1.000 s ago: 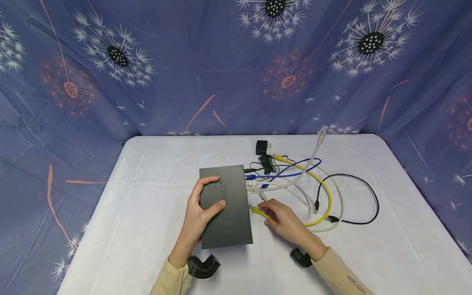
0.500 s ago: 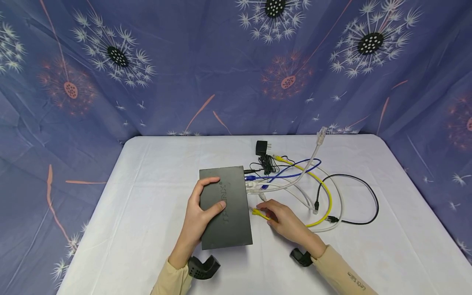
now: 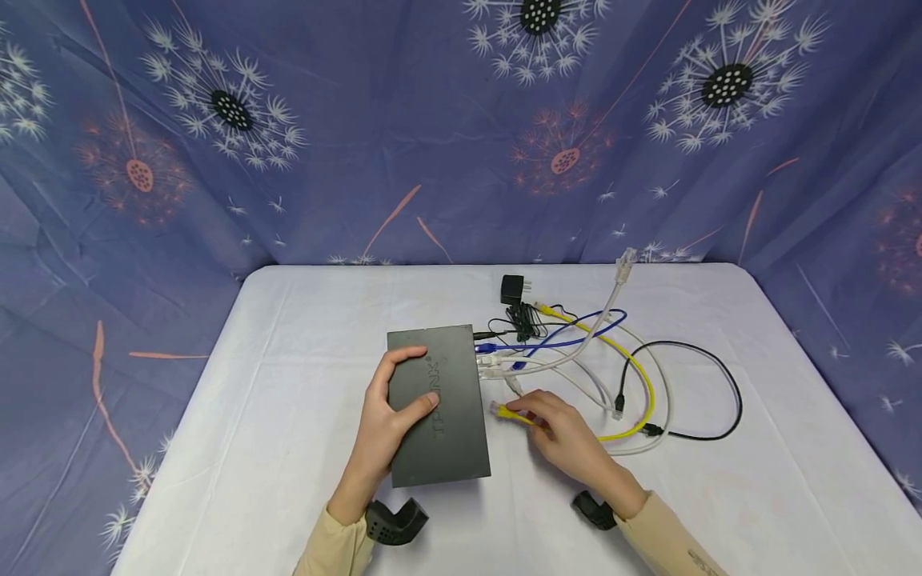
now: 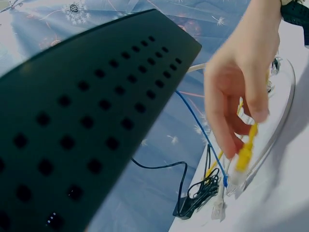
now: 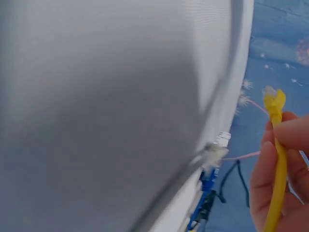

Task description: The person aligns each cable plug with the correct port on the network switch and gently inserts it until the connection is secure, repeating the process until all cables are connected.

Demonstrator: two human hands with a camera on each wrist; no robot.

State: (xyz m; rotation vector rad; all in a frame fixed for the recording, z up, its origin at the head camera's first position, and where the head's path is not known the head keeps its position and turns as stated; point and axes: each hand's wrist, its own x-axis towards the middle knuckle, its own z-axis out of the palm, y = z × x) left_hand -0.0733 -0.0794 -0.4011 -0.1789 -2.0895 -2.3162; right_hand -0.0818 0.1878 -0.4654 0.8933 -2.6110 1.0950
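Observation:
A dark grey box with raised TP-LINK lettering, a network switch point(image 3: 454, 432), is gripped at its left side by my left hand point(image 3: 389, 416), thumb on top. Its vented side fills much of the left wrist view. My right hand point(image 3: 565, 436) pinches a yellow network cable point(image 5: 277, 179) just behind its plug point(image 3: 500, 410). That plug points at the switch's right side, a small gap away from it. Farther up the same side, a blue cable point(image 3: 487, 348), white cables point(image 3: 491, 368) and a black power lead point(image 3: 484, 335) run into the switch.
A black power adapter point(image 3: 512, 289) with a coiled lead lies behind the cables. To the right, a black network cable point(image 3: 736, 392) loops over the white tabletop point(image 3: 302, 336). One white cable end point(image 3: 625, 266) sticks up. A dandelion-patterned blue cloth point(image 3: 346, 160) hangs behind the table.
My right hand has shifted slightly right with the yellow cable, and its fingers now lie closer together on it. The switch in my left hand has moved slightly left.

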